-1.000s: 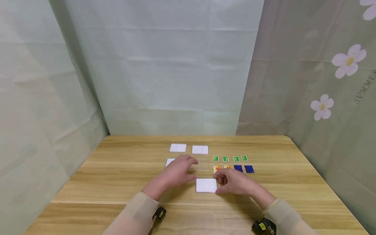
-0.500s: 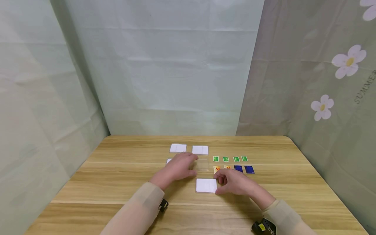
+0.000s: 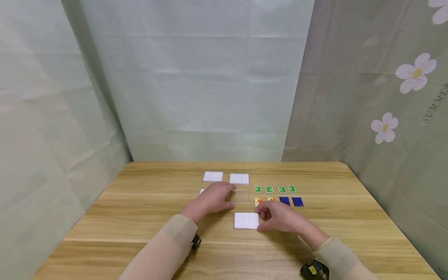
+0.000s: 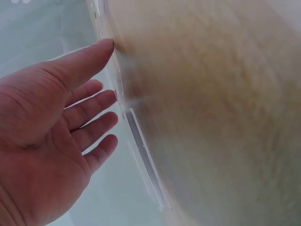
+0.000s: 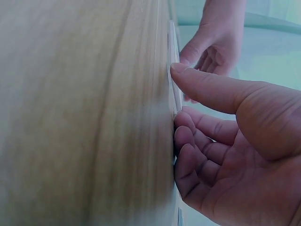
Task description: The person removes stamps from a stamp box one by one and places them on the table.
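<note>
My left hand reaches over the left part of a clear, flat plastic case, its thumb and fingers spread apart along the case's edges. In the left wrist view the left fingers are nearly straight and the thumb tip touches an edge at the table. A white card in a clear-edged case lies nearest the body. My right hand holds this white card case at its right edge by thumb and forefinger, the other fingers curled. The left hand covers most of another white card.
Two white cards, left and right, lie farther back on the wooden table. On the right are several green cards, two orange-patterned cards and two dark blue cards. Pale curtains surround the table.
My left hand has moved slightly right and farther from the body, over the clear case, covering more of the white card beneath it. The right hand and its white card case stay put.
</note>
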Action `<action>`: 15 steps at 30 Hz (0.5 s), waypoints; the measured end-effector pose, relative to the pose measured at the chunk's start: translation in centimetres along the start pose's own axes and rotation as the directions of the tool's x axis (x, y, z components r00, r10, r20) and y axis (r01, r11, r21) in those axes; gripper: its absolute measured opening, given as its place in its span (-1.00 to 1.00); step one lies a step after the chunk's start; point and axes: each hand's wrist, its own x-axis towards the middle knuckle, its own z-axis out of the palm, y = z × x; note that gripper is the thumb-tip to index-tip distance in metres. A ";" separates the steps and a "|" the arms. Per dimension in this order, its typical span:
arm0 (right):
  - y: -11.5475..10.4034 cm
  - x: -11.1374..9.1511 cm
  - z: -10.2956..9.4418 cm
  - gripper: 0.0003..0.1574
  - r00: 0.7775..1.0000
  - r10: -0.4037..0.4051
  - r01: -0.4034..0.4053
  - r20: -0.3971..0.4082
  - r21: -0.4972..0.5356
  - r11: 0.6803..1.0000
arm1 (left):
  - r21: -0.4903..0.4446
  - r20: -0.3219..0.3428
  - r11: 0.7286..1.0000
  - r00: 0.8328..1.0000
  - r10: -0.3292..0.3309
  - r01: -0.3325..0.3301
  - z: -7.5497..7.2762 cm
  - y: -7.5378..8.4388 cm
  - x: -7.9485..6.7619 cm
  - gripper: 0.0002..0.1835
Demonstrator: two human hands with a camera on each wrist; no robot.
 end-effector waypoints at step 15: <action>0.2 -0.1 0.0 -0.48 1.000 -0.017 0.017 -0.002 -0.005 1.000 | -0.041 0.008 0.999 1.000 -0.023 0.023 0.4 -0.1 0.4 -0.39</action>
